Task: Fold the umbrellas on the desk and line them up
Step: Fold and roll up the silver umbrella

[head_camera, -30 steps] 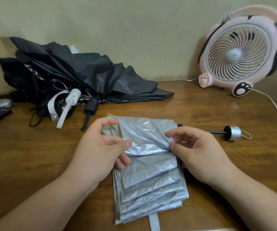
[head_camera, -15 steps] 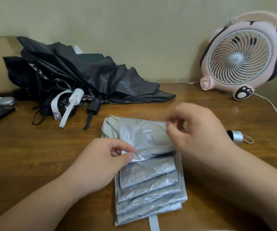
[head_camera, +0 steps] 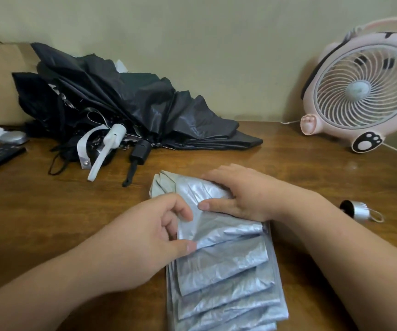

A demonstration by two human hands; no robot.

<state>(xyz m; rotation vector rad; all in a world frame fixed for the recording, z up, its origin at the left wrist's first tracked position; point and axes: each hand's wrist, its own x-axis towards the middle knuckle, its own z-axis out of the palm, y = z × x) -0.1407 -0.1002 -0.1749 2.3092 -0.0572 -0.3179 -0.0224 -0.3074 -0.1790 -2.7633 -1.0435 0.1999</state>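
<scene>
Here, one silver umbrella [head_camera: 223, 266]: left hand [head_camera: 145, 240] pinches its pleat, right hand [head_camera: 252, 194] presses it flat-fingered; one black heap [head_camera: 133, 99] (two handles [head_camera: 111, 142]) behind.

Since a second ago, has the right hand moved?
Yes. The right hand went left, away from the silver handle cap, from the right edge of the silver umbrella to lie flat across its top fold.

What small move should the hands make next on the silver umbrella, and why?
Probably the left hand should lay the pleat it pinches flat onto the stack. The right hand presses flat on the silver umbrella, whose lower pleats already lie neat; this one looks loose.
</scene>
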